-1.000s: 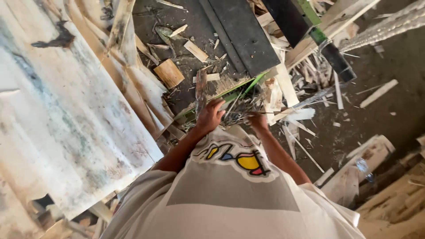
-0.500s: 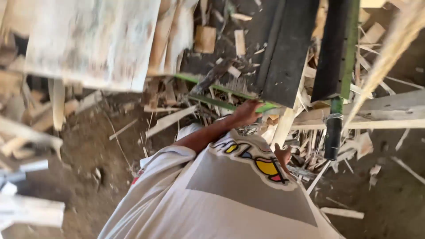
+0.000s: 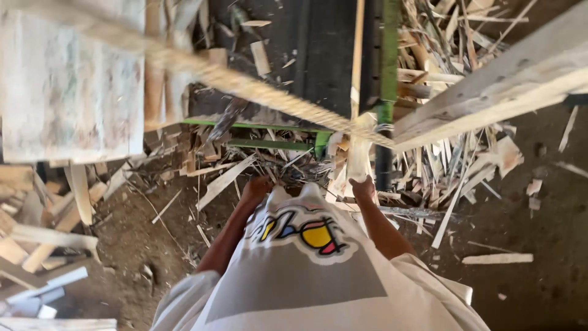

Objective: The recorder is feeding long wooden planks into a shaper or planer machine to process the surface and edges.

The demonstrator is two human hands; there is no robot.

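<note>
Left hand (image 3: 256,186) buried in wood scrap pile (image 3: 294,160), grip unclear; right hand (image 3: 362,186) clamps pale offcut (image 3: 357,156); bare dirt floor (image 3: 551,208) rightward.

Bare dirt floor (image 3: 539,263), dark brown, strewn with pale wood offcuts and splinters (image 3: 465,165), densest just beyond the fingertips and thinning out to the right of them. A dark machine bed (image 3: 318,55) with a green metal frame (image 3: 389,61) stands farther ahead of the fingers. A large whitish, stained board (image 3: 67,86) lies ahead and to the left; below it, well left of the fingers, stacked timber scraps (image 3: 43,233). A pale plank (image 3: 490,92) slants across ahead and to the right. Daylight falls warm on the wood; the machine bed lies in shade.
</note>
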